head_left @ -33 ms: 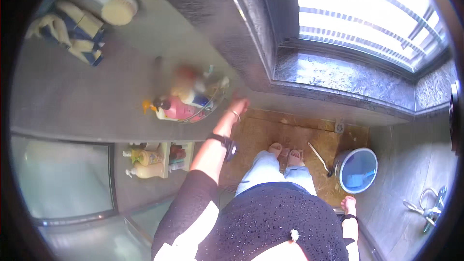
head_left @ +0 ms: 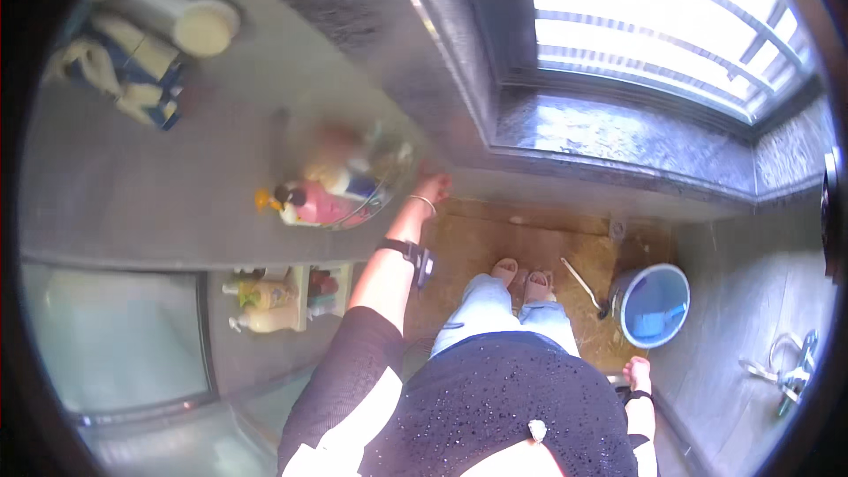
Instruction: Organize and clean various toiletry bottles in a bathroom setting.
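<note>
My left hand (head_left: pixel 433 187) is stretched forward by the grey wall, just right of a wire corner shelf (head_left: pixel 375 203). Its fingers look curled and blurred, and what they hold, if anything, is hidden. On that shelf stand a pink bottle (head_left: pixel 322 203) with a dark cap, an orange-topped pump bottle (head_left: pixel 265 201) and other toiletries. Low at my right side, my right hand (head_left: pixel 637 371) is closed in a fist with nothing visible in it. A round bucket (head_left: pixel 629 305) stands just beyond it, with a blue scoop-like vessel (head_left: pixel 652 322) inside.
A white-handled brush (head_left: pixel 585 285) lies on the wet brown floor (head_left: pixel 473 243) beside my sandalled feet. A barred window (head_left: pixel 654 26) with a stone sill (head_left: pixel 618 128) is ahead right. Wall taps (head_left: pixel 795 371) are at right; a bottle rack (head_left: pixel 300 296) and a long-handled brush (head_left: pixel 205 26) are at left.
The whole view has shifted slightly, with the window and shelf a little further left in the picture. Both hands keep nearly the same places.
</note>
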Demonstrator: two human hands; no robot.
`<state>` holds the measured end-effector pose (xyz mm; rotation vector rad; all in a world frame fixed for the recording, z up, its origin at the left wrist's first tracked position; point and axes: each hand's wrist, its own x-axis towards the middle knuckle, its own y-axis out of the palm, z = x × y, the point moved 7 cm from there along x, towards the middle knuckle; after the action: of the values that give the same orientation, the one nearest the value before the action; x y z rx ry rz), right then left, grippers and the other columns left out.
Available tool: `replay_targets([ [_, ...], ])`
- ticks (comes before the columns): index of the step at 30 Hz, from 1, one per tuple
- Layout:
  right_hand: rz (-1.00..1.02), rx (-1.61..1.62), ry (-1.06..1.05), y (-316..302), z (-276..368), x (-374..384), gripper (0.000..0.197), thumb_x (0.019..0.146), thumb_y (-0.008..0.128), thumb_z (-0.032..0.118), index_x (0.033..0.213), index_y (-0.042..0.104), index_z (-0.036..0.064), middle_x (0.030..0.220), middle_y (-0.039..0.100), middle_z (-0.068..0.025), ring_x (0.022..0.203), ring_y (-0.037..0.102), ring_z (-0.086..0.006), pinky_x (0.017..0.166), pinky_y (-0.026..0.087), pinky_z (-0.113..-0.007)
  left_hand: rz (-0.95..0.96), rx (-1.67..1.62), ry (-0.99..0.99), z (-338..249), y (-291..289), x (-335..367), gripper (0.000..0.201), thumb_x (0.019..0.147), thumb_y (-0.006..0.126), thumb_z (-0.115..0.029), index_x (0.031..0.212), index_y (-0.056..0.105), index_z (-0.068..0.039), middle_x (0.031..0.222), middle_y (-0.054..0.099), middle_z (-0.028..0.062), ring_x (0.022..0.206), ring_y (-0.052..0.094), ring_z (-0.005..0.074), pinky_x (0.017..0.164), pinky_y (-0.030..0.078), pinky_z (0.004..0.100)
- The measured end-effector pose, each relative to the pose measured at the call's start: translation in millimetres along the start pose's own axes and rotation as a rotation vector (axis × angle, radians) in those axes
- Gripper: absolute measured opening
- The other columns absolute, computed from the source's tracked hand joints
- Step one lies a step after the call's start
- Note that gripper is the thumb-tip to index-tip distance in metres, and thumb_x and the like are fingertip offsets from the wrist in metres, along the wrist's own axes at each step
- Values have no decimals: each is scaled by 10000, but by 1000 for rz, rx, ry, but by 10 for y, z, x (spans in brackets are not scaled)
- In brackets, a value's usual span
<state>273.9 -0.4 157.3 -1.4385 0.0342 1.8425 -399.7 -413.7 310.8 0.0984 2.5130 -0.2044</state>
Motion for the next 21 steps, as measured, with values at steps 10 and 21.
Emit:
replay_targets([
  [10,-95,92,-356,554,596,-831,316,870,581,110,1159,547,-13,927,627,-87,721,574,-123,644,493,-270,-280,-88,256,-208,-355,556,523,857,466,-57,1349,301,-125,1039,564,81,829,578,168,613,449,265],
  [21,-199,610,92,715,-953,-865,183,864,521,122,1009,604,49,766,608,-45,576,563,-144,457,427,-279,866,991,-128,1435,1304,-716,506,848,609,-184,1291,398,-61,854,577,40,673,568,111,539,459,243],
])
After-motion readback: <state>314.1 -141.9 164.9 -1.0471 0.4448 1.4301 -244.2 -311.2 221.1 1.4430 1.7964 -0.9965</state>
